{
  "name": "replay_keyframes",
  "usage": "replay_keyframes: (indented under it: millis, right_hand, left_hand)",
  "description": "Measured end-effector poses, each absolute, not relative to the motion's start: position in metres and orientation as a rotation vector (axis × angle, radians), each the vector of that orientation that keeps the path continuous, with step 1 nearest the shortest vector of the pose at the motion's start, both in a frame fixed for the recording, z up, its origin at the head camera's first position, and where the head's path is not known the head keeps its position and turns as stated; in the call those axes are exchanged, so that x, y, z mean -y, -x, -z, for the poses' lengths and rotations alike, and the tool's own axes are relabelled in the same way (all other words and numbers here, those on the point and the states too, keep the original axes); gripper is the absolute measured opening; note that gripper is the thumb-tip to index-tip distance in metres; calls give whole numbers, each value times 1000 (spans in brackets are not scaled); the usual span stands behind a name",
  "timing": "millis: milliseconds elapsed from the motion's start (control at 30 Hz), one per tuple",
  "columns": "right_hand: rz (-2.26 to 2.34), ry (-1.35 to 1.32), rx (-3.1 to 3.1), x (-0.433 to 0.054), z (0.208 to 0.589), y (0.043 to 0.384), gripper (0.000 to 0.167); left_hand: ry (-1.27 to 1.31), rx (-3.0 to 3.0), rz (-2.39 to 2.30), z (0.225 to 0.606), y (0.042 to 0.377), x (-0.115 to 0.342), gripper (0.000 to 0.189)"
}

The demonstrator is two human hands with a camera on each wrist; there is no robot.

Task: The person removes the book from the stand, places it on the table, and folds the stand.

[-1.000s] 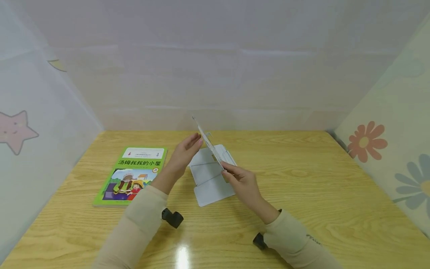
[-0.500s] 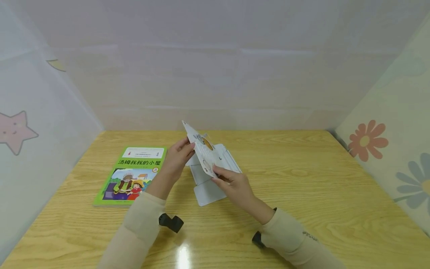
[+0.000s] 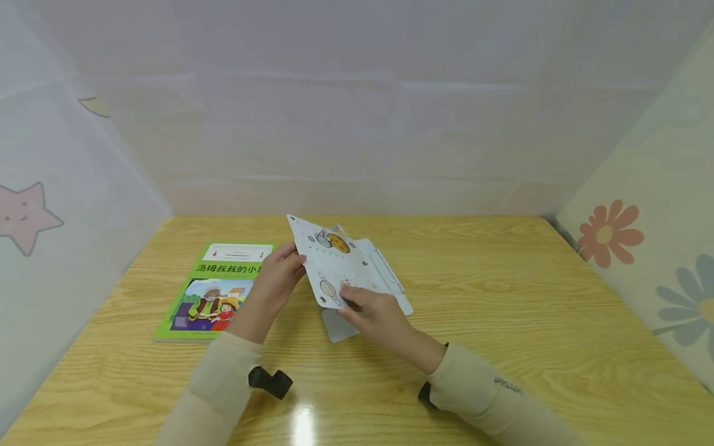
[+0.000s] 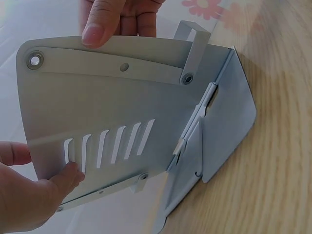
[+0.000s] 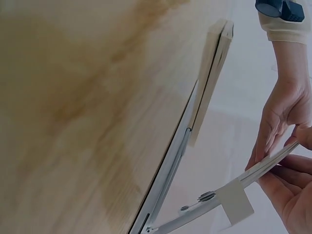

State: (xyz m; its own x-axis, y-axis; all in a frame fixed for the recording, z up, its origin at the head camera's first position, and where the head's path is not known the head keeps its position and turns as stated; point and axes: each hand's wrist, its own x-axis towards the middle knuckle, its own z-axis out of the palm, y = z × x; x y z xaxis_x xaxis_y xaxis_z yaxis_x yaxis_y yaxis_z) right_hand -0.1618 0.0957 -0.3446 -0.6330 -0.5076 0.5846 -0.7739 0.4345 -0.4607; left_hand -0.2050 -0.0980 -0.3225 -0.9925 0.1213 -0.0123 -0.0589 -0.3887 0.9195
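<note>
A white metal book stand (image 3: 329, 260), its upper panel printed with cartoon planets, is tilted up from its hinged base on the table. My left hand (image 3: 277, 272) grips the panel's left edge. At the near corner, my right hand (image 3: 379, 313) pinches the panel between thumb and finger. The left wrist view shows the panel's plain back (image 4: 97, 107) with slots and side strips, joined at a hinge to the base plate (image 4: 234, 117). In the right wrist view the panel is nearly edge-on, with a bent clip (image 5: 235, 204) sticking out.
A green picture book (image 3: 223, 310) lies on the wooden table (image 3: 502, 347), left of the stand and partly behind the left hand. Pale printed cloth walls (image 3: 368, 136) close in the table at the back and sides.
Both hands have tilted the stand's panel down toward the left, from nearly edge-on to showing its printed face. The left hand has shifted left and lower; the book stays put.
</note>
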Motion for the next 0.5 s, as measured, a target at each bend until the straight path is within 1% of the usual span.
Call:
replay_keyframes:
  millis: [300,500]
  right_hand:
    - [-824,-1148,2480,-87,346,159,35]
    - [-669,-1197,2556,-80,346,157,31]
  left_hand:
    - [-15,-1634,-2506,331,198,110,51]
    - [81,-1532,-2521,336,195,116,55]
